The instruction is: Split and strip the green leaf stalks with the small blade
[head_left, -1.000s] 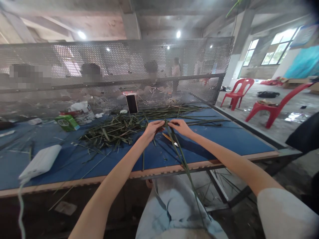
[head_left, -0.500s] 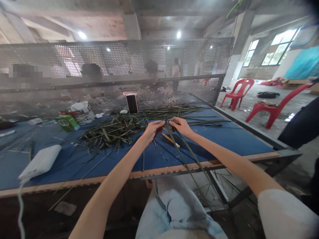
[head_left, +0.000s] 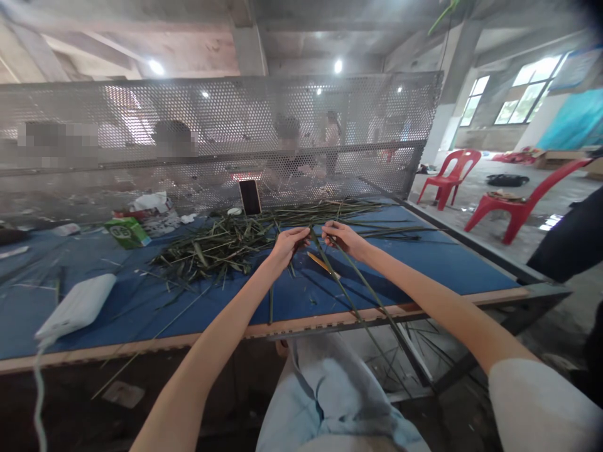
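Observation:
My left hand [head_left: 288, 245] and my right hand [head_left: 343, 238] are held close together above the blue table [head_left: 424, 260], both pinched on the top end of long green leaf strips [head_left: 351, 300]. The strips hang down from my fingers, past the table's front edge toward my lap. A heap of cut green leaves [head_left: 221, 245] lies on the table just beyond and left of my hands. A small orange-handled tool [head_left: 320, 263] rests on the table under my hands.
A phone [head_left: 249, 196] leans against the perforated metal screen [head_left: 211, 132]. A green carton [head_left: 126, 231] and a white power bank [head_left: 78, 306] lie at the left. Red plastic chairs [head_left: 518, 201] stand on the floor at the right. People sit behind the screen.
My hands have moved slightly apart, and the hanging leaf strips have split and swung to the right.

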### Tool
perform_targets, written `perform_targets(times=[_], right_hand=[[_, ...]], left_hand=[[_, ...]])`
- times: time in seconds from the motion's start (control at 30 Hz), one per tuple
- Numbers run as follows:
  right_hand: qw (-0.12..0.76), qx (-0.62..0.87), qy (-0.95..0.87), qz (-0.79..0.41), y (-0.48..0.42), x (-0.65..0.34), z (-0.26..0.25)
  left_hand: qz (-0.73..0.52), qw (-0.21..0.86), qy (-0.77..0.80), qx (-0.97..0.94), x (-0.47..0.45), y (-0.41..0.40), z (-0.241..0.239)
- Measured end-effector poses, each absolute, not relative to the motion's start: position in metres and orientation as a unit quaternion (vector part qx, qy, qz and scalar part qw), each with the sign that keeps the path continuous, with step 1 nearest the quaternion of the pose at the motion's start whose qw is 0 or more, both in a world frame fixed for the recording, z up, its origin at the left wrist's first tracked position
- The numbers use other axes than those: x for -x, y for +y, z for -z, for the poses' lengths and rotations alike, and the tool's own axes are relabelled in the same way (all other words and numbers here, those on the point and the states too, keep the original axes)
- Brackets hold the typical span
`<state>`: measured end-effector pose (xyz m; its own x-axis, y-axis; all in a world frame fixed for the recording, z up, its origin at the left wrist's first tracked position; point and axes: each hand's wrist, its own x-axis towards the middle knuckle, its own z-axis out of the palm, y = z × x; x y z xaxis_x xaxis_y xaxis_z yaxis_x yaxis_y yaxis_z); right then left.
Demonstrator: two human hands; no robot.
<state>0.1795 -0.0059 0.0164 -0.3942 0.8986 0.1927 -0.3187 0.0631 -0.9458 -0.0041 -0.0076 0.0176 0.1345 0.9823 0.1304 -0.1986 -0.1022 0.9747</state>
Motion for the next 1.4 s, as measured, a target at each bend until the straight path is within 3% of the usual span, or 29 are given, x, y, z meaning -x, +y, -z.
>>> perform_targets(times=[0.13,0.33,0.53,0.8,0.97,1.4], right_hand=[[0.475,0.268,-0.554,-0.629,-0.005,-0.181,-0.018],[0.464,0.306,-0.672,-0.489,0.0,-0.186,-0.014],[0.326,0.298,-0.619,-0.649,0.008,-0.202,-0.021],[0.447,0.208,-0.546,-0.677,0.003,-0.204,-0.031],[0.434,0.246,-0.572,-0.651,0.0,-0.192,-0.021],[0.365,0.249,-0.488,-0.753,-0.004,-0.181,-0.021]], left_hand=[[-0.54,0.539,0.39,-0.516,0.004,-0.009,-0.02],[-0.545,0.513,0.401,-0.528,0.001,-0.01,-0.021],[-0.577,0.483,0.425,-0.502,0.006,-0.007,-0.02],[-0.531,0.528,0.367,-0.552,0.0,-0.013,-0.02],[-0.516,0.544,0.352,-0.56,-0.005,-0.017,-0.02],[-0.525,0.537,0.353,-0.558,-0.004,-0.013,-0.016]])
